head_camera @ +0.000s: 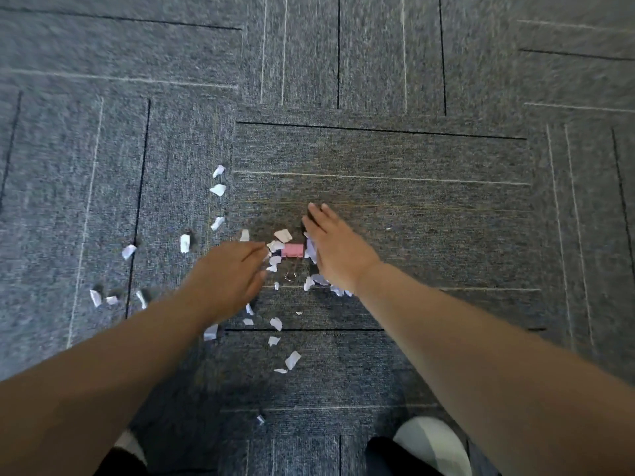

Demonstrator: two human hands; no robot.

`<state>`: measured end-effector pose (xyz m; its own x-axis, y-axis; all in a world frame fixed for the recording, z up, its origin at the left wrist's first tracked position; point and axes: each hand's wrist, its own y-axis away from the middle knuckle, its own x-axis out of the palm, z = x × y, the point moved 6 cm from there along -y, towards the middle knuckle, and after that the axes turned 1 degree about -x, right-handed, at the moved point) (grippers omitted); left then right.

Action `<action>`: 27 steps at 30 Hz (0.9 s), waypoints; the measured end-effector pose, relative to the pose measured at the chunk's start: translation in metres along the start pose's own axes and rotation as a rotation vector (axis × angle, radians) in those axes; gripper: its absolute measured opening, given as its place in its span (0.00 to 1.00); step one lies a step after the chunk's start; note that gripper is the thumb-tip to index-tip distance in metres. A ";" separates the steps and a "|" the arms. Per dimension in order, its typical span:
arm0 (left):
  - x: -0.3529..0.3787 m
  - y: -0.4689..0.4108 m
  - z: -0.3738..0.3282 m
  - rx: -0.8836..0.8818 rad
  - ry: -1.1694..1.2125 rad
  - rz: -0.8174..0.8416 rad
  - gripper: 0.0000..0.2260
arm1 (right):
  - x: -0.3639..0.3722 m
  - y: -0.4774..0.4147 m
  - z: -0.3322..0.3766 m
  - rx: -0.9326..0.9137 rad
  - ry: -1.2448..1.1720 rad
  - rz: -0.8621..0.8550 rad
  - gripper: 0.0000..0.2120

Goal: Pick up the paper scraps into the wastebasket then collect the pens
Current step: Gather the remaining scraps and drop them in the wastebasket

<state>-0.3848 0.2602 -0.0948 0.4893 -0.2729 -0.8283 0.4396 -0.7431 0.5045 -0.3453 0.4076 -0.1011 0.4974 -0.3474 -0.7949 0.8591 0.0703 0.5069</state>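
Several white paper scraps (pixel 218 190) lie scattered on the grey carpet, thickest in a small heap (pixel 276 247) between my hands. My left hand (pixel 229 276) hovers low over the heap's left side, fingers curled toward the scraps; whether it holds any is hidden. My right hand (pixel 335 250) is flat and on edge at the heap's right side, fingers straight and together, touching the scraps there. No wastebasket and no pens are in view.
A pink binder clip (pixel 292 250) lies in the heap, with its wire handle just below it. Carpet tiles (pixel 412 159) stretch in all directions. My two shoes, the right one (pixel 429 441), stand at the bottom edge.
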 end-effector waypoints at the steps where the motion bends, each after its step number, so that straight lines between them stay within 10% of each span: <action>1: 0.000 0.006 0.007 0.000 0.002 -0.030 0.26 | 0.005 0.005 0.008 -0.014 -0.001 -0.003 0.31; 8: -0.027 -0.023 0.055 -0.157 -0.055 -0.208 0.27 | 0.030 0.046 0.016 -0.052 -0.125 -0.244 0.18; 15: -0.042 -0.069 0.072 -0.159 -0.054 -0.035 0.31 | -0.002 -0.023 0.046 -0.145 0.069 -0.004 0.33; 27: 0.047 0.068 0.061 0.001 -0.055 -0.043 0.27 | 0.064 0.028 0.108 -0.289 0.036 0.147 0.25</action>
<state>-0.3775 0.1596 -0.1143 0.4277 -0.2734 -0.8616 0.4586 -0.7557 0.4675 -0.3019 0.2865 -0.1017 0.6183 -0.2809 -0.7341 0.7738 0.3813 0.5058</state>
